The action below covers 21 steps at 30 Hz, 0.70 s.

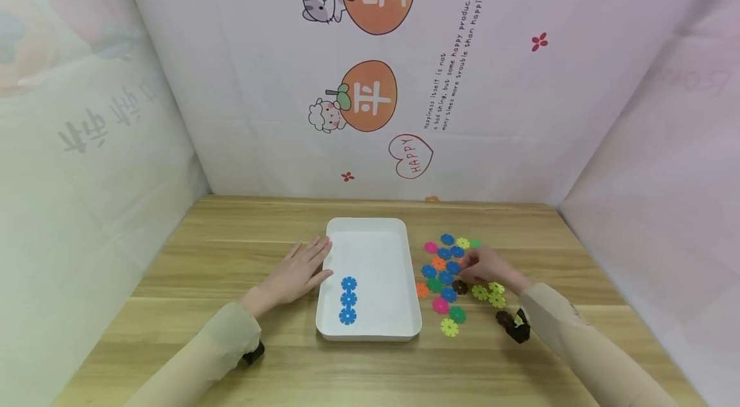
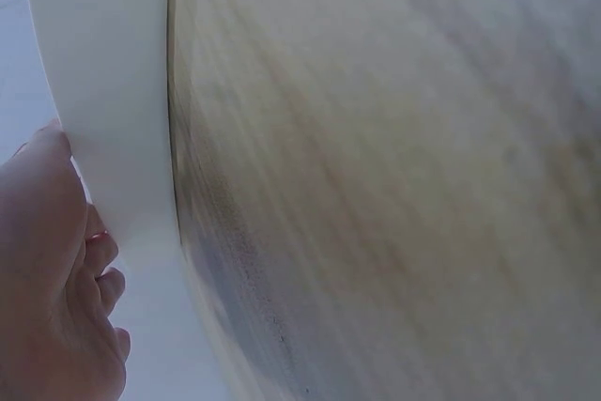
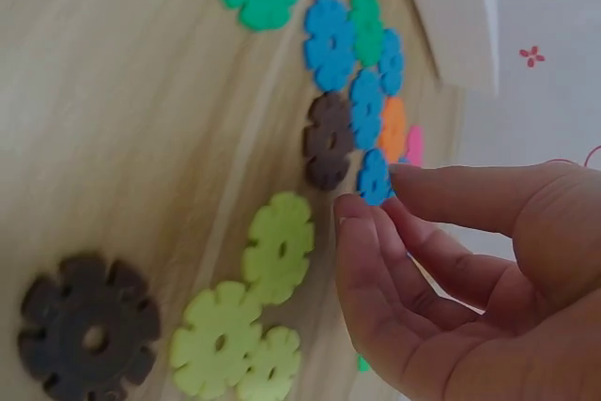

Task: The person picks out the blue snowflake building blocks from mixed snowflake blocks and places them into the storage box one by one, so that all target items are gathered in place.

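Observation:
My left hand (image 1: 295, 272) rests at the left rim of a white tray (image 1: 370, 335), its fingers extended; in the left wrist view that hand (image 2: 52, 279) touches the tray wall (image 2: 103, 91). Three blue snowflake discs (image 1: 348, 298) stand in a row, touching, at the lower left inside the tray. My right hand (image 1: 488, 267) is over the loose discs right of the tray. In the right wrist view, the thumb and fingers of the right hand (image 3: 470, 279) are bent and apart, close to a blue disc (image 3: 374, 177). Nothing is plainly gripped between them.
Around the right hand lie pink (image 1: 440, 305), orange (image 1: 422, 290), green (image 1: 457, 314), yellow (image 1: 449, 328) and dark brown discs (image 3: 91, 331), plus several blue ones. Printed cloth walls (image 1: 260, 105) enclose the wooden table (image 1: 370, 375) at the back and both sides.

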Tool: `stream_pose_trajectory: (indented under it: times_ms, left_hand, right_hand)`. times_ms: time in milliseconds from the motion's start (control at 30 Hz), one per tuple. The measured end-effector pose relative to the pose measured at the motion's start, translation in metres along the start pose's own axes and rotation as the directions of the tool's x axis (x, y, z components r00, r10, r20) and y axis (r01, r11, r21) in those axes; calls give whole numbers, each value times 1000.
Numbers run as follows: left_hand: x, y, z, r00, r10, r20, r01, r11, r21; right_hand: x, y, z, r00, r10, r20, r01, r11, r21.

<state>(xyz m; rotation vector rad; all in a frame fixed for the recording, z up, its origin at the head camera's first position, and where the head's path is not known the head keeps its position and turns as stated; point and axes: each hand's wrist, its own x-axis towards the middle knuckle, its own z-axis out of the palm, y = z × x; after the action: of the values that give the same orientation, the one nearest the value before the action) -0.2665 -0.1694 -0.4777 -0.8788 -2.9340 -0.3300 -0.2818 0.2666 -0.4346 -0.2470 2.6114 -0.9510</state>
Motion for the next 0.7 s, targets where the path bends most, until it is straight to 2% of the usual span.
stream_pose_trajectory:
  times_ms: [367,700]
  left_hand:
    - [-1,1,-4,1000,0,5,0,1000,-12]
    - [-1,0,-4,1000,-7,21,8,1000,-19]
  right_hand:
    - [2,1,2,998,44,-36,-46,998,-41]
    - [12,-3,8,993,28,-112,-46,987,-154]
